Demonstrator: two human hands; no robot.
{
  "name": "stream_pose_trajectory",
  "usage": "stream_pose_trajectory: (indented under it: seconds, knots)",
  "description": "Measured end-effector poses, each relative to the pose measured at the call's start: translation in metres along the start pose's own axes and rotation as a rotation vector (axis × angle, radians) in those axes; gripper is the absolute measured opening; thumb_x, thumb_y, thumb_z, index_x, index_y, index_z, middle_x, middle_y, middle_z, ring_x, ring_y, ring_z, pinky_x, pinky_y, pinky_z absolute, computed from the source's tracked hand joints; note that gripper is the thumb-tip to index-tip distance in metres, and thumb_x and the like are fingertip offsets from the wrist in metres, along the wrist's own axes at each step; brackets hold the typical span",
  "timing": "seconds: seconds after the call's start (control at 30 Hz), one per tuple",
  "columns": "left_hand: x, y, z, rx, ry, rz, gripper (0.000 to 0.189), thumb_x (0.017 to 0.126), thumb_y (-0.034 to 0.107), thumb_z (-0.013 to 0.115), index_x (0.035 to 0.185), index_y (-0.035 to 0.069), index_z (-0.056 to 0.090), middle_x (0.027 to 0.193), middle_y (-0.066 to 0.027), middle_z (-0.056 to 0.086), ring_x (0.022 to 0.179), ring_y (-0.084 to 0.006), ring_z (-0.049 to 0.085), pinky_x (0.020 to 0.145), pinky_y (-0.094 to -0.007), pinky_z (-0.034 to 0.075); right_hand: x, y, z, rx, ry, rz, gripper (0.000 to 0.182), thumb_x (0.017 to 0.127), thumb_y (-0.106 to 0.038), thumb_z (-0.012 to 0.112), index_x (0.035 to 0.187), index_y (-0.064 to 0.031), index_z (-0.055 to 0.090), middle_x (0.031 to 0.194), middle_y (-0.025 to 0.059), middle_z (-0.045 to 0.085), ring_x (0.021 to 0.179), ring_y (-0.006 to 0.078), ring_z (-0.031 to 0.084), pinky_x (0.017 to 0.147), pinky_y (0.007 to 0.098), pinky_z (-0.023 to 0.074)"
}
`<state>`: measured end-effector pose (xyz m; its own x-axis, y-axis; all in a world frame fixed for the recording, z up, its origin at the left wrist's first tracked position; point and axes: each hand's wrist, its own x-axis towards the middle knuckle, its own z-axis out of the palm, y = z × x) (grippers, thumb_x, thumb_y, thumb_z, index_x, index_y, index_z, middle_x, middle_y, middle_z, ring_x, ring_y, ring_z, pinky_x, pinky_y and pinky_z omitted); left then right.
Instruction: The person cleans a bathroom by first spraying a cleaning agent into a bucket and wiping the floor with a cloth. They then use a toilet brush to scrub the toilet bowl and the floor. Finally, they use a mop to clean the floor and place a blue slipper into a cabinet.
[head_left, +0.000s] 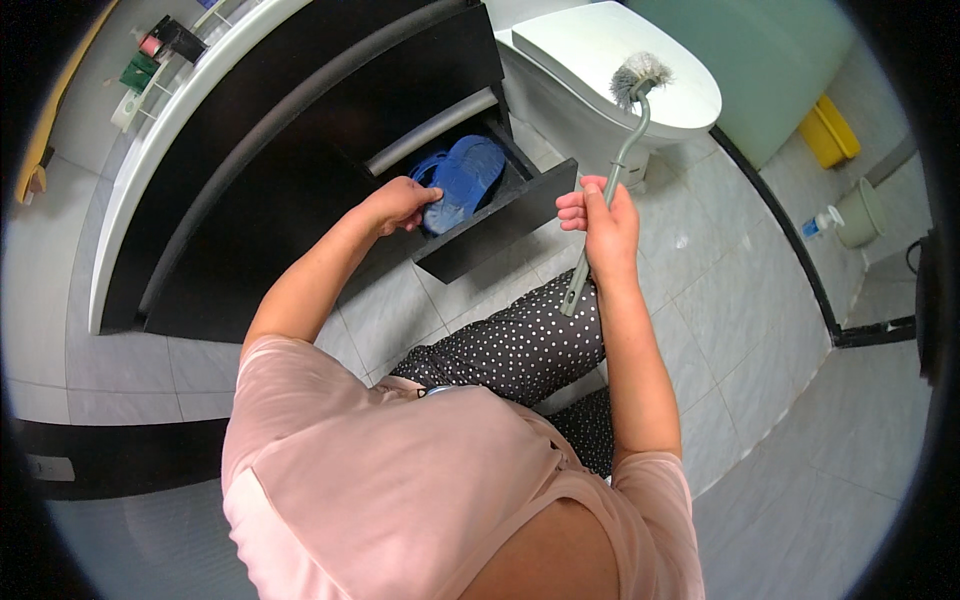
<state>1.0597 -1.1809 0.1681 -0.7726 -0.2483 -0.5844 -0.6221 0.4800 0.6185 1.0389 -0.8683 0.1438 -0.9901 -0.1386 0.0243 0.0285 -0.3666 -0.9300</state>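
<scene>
Blue rubber slippers (466, 176) lie in an open black drawer (501, 225) of the cabinet. My left hand (401, 205) is at the drawer's left end, its thumb and fingers at the edge of the nearer slipper; whether they grip it is hard to tell. In my right hand (609, 217) is the grey-green plastic handle of a toilet brush (628, 139), held upward between thumb and fingers. Its worn, whitish-grey bristle head appears over the white toilet lid (679, 94). The lower end of the handle overlaps my dotted trousers in the view.
A black vanity cabinet (262, 172) with a white top (124, 195) fills the left. Beyond a black floor edging (787, 240) at right are a yellow plastic container (829, 131), a grey-green bucket (861, 214) and a pump bottle (823, 223). Grey tiles cover the floor.
</scene>
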Motion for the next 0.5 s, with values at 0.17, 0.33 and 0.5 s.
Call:
stream_pose_trajectory:
  seconds: [0.17,0.33,0.5]
  knots:
    - [0.023,-0.006,0.031,-0.582,-0.021,-0.124,0.025,0.094,0.028,0.063,0.088,0.005,0.062,0.077,-0.0039,0.06,0.063,-0.0144,0.056,0.055,-0.0258,0.05,0.0,0.0,-0.002,-0.022,0.012,-0.001,0.022,0.1,-0.015,0.046,0.11,0.0044,0.05,0.083,0.0156,0.067,0.066,0.0167,0.063,0.059,0.0282,0.0517]
    - [0.088,-0.018,0.049,-0.527,0.127,-0.109,0.027,0.092,0.029,0.065,0.092,0.003,0.06,0.077,-0.0068,0.062,0.061,-0.0182,0.058,0.053,-0.0281,0.052,-0.003,-0.002,0.0,-0.029,0.012,0.038,0.022,0.1,-0.016,0.046,0.109,0.0038,0.051,0.082,0.015,0.067,0.067,0.0167,0.063,0.059,0.0281,0.0518]
    - [0.051,0.015,0.024,-0.402,0.176,-0.134,0.039,0.09,0.037,0.066,0.103,0.0,0.066,0.088,-0.0121,0.069,0.074,-0.0189,0.064,0.066,-0.0317,0.051,0.0,0.0,-0.011,-0.043,0.064,0.057,0.022,0.1,-0.016,0.047,0.109,0.0029,0.051,0.082,0.0147,0.067,0.067,0.0166,0.063,0.059,0.0282,0.0518]
